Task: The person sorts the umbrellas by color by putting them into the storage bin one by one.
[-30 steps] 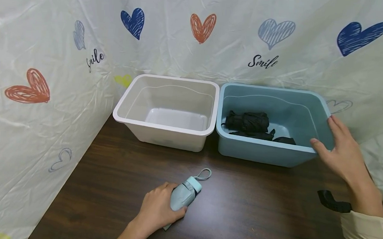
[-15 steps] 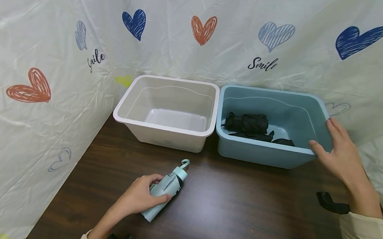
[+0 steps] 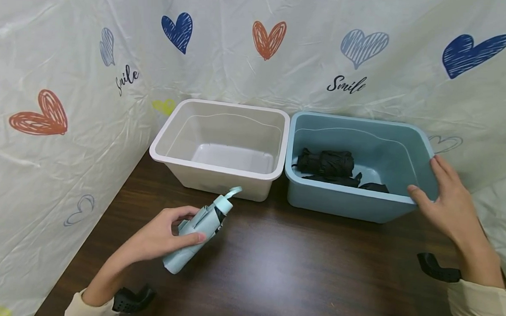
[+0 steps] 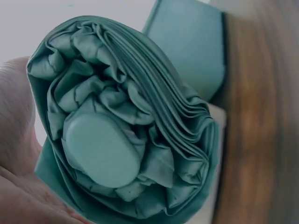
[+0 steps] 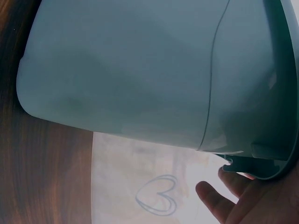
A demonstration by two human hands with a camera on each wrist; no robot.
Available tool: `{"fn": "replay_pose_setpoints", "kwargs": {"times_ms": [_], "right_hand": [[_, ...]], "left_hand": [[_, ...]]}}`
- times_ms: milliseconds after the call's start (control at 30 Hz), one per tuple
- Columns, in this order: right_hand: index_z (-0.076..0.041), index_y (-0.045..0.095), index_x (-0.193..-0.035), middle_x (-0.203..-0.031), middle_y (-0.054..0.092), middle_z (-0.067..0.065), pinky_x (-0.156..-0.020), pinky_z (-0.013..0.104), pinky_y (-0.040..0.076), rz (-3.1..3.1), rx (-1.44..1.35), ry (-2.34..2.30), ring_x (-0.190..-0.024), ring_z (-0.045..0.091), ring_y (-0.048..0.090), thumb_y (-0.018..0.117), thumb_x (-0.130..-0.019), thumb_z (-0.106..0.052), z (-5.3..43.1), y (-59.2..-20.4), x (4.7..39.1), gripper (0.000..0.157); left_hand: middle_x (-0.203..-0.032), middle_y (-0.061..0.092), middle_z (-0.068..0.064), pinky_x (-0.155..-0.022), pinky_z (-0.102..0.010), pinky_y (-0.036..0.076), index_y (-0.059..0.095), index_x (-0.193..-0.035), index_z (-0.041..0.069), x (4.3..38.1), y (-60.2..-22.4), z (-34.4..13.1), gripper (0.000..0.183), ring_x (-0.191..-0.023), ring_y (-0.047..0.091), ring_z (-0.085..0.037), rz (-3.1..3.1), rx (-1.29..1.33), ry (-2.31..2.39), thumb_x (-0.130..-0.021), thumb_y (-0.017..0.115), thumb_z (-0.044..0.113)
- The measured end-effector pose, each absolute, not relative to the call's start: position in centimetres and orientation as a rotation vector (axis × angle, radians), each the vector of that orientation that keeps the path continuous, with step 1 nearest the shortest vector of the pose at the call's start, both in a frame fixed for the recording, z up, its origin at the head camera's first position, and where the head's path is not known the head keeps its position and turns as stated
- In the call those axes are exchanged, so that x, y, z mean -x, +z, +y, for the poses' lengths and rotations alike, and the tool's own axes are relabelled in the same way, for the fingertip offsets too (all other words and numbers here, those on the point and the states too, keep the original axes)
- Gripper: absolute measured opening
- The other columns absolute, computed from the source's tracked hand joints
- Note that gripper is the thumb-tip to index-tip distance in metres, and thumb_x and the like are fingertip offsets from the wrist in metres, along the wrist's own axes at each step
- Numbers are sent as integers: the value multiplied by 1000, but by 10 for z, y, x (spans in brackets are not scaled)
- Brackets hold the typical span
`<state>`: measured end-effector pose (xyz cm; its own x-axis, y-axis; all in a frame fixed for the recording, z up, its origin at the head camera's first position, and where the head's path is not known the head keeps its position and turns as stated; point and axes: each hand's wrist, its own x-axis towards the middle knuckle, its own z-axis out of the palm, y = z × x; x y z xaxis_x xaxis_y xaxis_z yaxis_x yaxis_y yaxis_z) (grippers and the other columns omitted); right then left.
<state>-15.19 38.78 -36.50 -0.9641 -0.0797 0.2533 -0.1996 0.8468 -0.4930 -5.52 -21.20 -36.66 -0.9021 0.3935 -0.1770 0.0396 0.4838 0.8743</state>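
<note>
My left hand [image 3: 160, 236] grips a light blue folding umbrella [image 3: 199, 231], furled, with its handle and wrist loop pointing up and right towards the white bin. Its gathered fabric end, with an oval cap in the middle, fills the left wrist view, the palm [image 4: 16, 126] along its side. At the right, my right hand [image 3: 454, 209] holds the corner of a blue bin [image 3: 344, 204], thumb over the front rim. The right wrist view has fingers [image 5: 215, 200] beneath that rim, outside the wall. Inside the blue bin lie furled black umbrellas [image 3: 326, 163], partly hidden by its front wall.
A white bin [image 3: 218, 180] stands left of the blue one, their rims side by side, with nothing in it. Both back onto a pale sheet [image 3: 308, 52] printed with hearts, which also rises along the left side. Beneath is a dark wooden table [image 3: 299, 273].
My left hand has lifted the light blue umbrella off the table and carried it left and towards the white bin. My right hand stays at the blue bin's corner.
</note>
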Motion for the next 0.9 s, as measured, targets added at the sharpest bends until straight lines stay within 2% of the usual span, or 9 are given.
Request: {"fn": "replay_pose_setpoints", "kwargs": {"times_ms": [267, 433, 600, 900], "right_hand": [[1, 12, -168, -177, 7, 25, -125, 77, 9, -2818, -222, 813, -160, 57, 11, 55, -104, -28, 388, -364, 150, 82], [1, 12, -168, -177, 7, 25, -125, 78, 10, -2817, -213, 808, -160, 58, 11, 55, -104, -28, 386, -364, 150, 82], [0, 11, -168, -178, 6, 24, -123, 80, 13, -2822, -164, 759, -159, 60, 12, 55, -105, -30, 383, -364, 150, 83], [0, 12, -168, -178, 7, 24, -122, 80, 15, -2818, -142, 750, -159, 59, 14, 56, -105, -30, 381, -366, 150, 83]], "left_hand": [[-113, 72, -17, -75, -39, 64, 63, -138, 6, 70, -331, -228, 47, -91, 74, -29, 2399, -334, 1454, -96, 76, 23], [-111, 71, -17, -74, -42, 63, 63, -138, 7, 82, -313, -234, 45, -88, 74, -28, 2402, -341, 1497, -97, 75, 20], [-108, 70, -14, -75, -40, 63, 62, -138, 5, 99, -301, -235, 43, -87, 74, -25, 2391, -396, 1519, -98, 73, 17], [-111, 70, -12, -78, -37, 61, 66, -135, 10, 131, -280, -230, 42, -90, 72, -24, 2504, -369, 1436, -96, 74, 22]]}}
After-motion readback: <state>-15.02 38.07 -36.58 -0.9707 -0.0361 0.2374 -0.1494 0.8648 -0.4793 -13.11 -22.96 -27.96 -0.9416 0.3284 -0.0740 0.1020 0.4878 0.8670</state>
